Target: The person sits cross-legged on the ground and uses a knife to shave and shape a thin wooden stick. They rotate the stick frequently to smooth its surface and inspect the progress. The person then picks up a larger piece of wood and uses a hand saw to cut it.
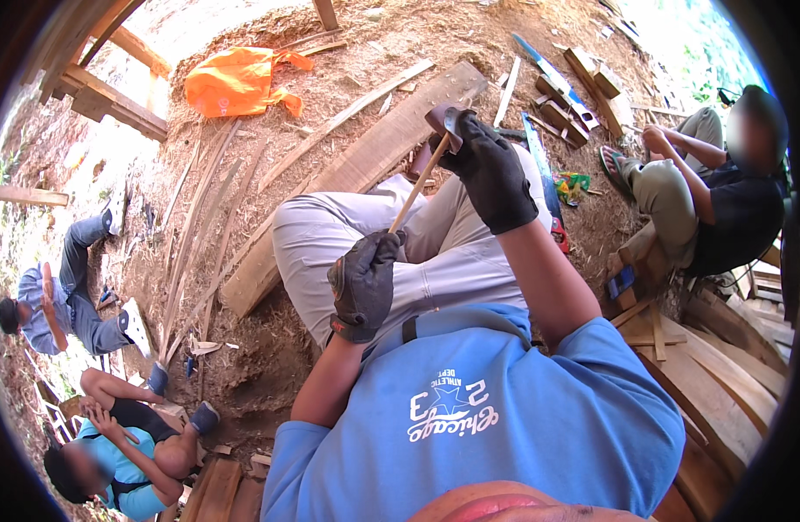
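Note:
My left hand, in a black glove, is closed round the lower end of a thin wooden stick. The stick slants up and to the right across my lap. At its upper end my right hand, gloved in black too, grips a folded brown sheet that looks like sandpaper. The sheet lies against the stick's tip; how far it wraps round is hidden by my fingers. Beyond my knees a thick wooden plank lies slantwise on the ground.
An orange bag lies at the far left of the plank. To the right are a handsaw, a long blue-edged tool and several wooden blocks. One person sits at right, two others at left. Thin strips litter the dirt.

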The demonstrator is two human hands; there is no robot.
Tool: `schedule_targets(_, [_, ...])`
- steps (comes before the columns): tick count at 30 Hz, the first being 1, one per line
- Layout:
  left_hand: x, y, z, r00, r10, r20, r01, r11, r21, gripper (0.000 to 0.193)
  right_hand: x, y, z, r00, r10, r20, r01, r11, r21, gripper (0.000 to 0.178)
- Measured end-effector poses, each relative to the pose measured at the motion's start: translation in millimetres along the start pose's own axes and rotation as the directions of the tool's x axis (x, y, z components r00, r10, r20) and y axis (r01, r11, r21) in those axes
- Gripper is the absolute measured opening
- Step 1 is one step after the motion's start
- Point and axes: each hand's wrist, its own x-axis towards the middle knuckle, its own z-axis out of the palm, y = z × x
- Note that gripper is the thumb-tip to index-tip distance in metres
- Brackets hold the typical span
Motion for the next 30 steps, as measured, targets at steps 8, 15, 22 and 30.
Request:
schedule_targets(8, [0,9,6,0.993,-0.083,0.086,0.083,0.997,0.011,0.023,-1,-5,15,0.983,0.160,-0.089,-0.098,0.870,0.484,0.034])
schedule_targets(15, [12,9,17,0.985,-0.155,0.073,0.153,0.988,0.030,0.020,-47,26,46,0.946,0.312,0.082,-0.316,0.842,0.438,0.033])
schedule_targets(22, [2,-11,11,0.993,-0.088,0.073,0.086,0.996,0.022,0.022,-32,13,37,0.977,0.213,0.017,-0.198,0.876,0.439,0.035])
schedule_targets(30, [1,-13,8,0.977,-0.160,0.139,0.168,0.985,-0.048,0.027,-6,18,17,0.941,0.328,-0.082,-0.263,0.863,0.431,0.037])
